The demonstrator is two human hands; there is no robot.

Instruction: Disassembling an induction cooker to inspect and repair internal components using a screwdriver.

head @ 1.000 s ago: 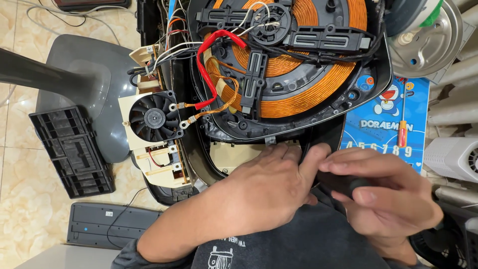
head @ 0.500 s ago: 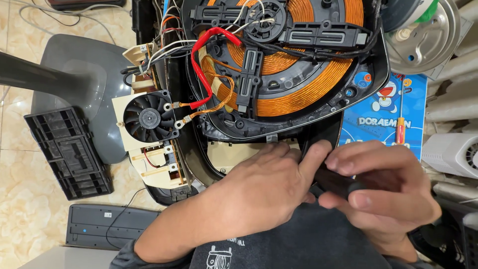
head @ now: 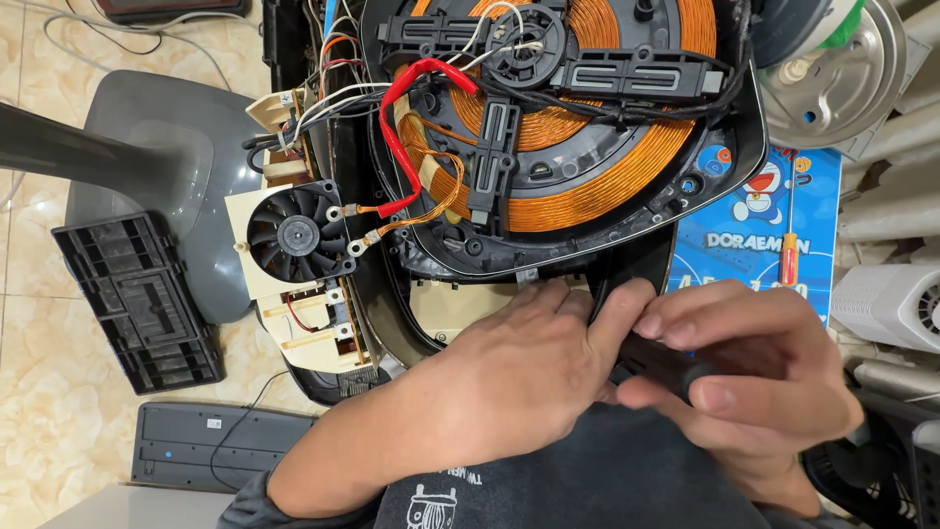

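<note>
- Since both hands crowd the near rim of the opened cooker (head: 705,147), the grip is best kept close and steady there, I judge, with force kept off the copper coil (head: 587,186) above.
- Left hand (head: 509,377) lies palm down over the cooker's near edge, fingers together and curled against the black rim; whether they pinch anything beneath cannot be told.
- Right hand (head: 754,377) has its fingers wrapped round a dark tool handle (head: 656,364), thumb on top; the tip is hidden behind the left hand, so its seat should be felt before any push.
- Turning or prying goes better in small moves, I think, since the left fingers touch the tool.
- Grey fan base (head: 147,167) lies on the floor to the left, well apart.
- Blue picture box (head: 754,225) sits at the right, just beside the cooker.
- Black grille panel (head: 137,299) rests against the fan base.
- Cooling fan (head: 294,235) on its cream board sits left of the coil, near the left wrist's path.
- Red wire (head: 401,118) and loose leads arc over the coil's left side and could snag.
- Small screwdriver (head: 788,257) lies on the blue box, just above the right hand.
</note>
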